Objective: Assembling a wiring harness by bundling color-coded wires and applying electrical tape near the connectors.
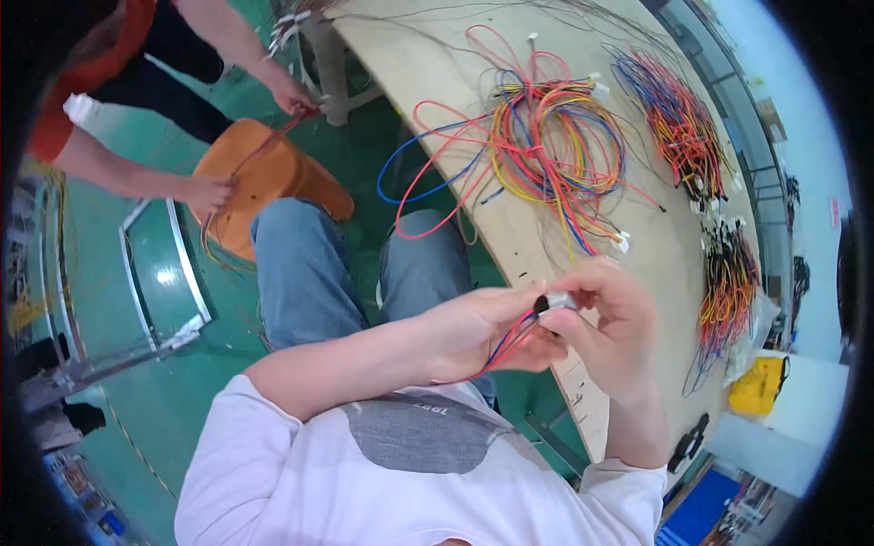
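Red and blue wires (pixel 513 343) run through my left hand (pixel 496 320), which is closed around them near a dark end piece (pixel 541 305). My right hand (pixel 601 318) pinches a small whitish connector (pixel 559 300) right beside that dark piece. Both hands meet over the table's near edge, above my lap. Just beyond them lies a tied coil of red, blue, yellow and brown wires (pixel 537 150), with white connectors (pixel 621 241) at its near end. Fingers cover part of the connector, so its exact shape is hidden.
Bundles of coloured wires (pixel 683 132) and more bundles (pixel 726 291) lie along the far side of the table (pixel 437 77). A yellow bag (pixel 757 384) is past them. At left, another person's hands (pixel 208 193) hold thin wires above an orange stool (pixel 273 187). A metal frame (pixel 187 264) stands nearby.
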A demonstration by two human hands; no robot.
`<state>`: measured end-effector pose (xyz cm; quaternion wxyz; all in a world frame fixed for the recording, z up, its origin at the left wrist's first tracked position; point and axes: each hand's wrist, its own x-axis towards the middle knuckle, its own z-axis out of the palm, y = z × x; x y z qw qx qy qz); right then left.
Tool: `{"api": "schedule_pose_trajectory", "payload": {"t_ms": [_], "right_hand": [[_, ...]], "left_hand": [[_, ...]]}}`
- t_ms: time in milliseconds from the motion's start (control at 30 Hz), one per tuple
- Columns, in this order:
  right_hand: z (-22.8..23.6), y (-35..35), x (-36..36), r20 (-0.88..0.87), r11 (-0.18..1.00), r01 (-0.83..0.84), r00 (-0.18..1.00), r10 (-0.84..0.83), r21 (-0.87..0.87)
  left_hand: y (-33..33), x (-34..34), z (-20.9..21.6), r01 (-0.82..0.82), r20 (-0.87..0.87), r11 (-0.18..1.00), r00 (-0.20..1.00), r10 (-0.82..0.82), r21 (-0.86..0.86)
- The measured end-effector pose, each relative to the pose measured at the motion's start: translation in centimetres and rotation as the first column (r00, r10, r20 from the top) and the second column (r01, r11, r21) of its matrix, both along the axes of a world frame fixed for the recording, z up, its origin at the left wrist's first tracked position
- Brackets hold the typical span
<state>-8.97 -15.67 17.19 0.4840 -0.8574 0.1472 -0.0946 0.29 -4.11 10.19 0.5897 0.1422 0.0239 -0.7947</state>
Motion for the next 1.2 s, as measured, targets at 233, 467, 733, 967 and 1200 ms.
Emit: {"api": "schedule_pose_trajectory", "payload": {"t_ms": [233, 467, 733, 967, 1200], "right_hand": [[-0.1, 2.8, -0.6, 0.105, 0.994, -0.036, 0.993, 0.046, -0.099], [-0.8, 3.3, -1.0, 0.024, 0.940, 0.174, 0.982, -0.189, 0.294], [-1.6, 2.3, -1.1, -0.066, 0.866, 0.218, 0.975, -0.211, 0.449], [-1.3, 1.4, -0.5, -0.141, 0.592, 0.190, 0.982, -0.129, 0.783], [-2.0, 2.2, 0.2, -0.110, 0.516, 0.232, 0.961, -0.254, 0.824]], "left_hand": [[1.8, 2.8, 0.2, -0.397, 0.188, 0.918, 0.902, 0.389, 0.004], [2.5, 4.9, 2.1, -0.291, 0.505, 0.942, 0.795, 0.335, -0.167], [2.9, 4.7, 4.5, -0.067, 0.785, 0.966, 0.570, 0.242, -0.249], [5.3, 2.1, 2.1, 0.137, 0.616, 0.666, -0.280, 0.737, -0.734], [4.7, 0.0, 0.8, 0.172, 0.329, 0.602, -0.704, 0.629, -0.780]]}}
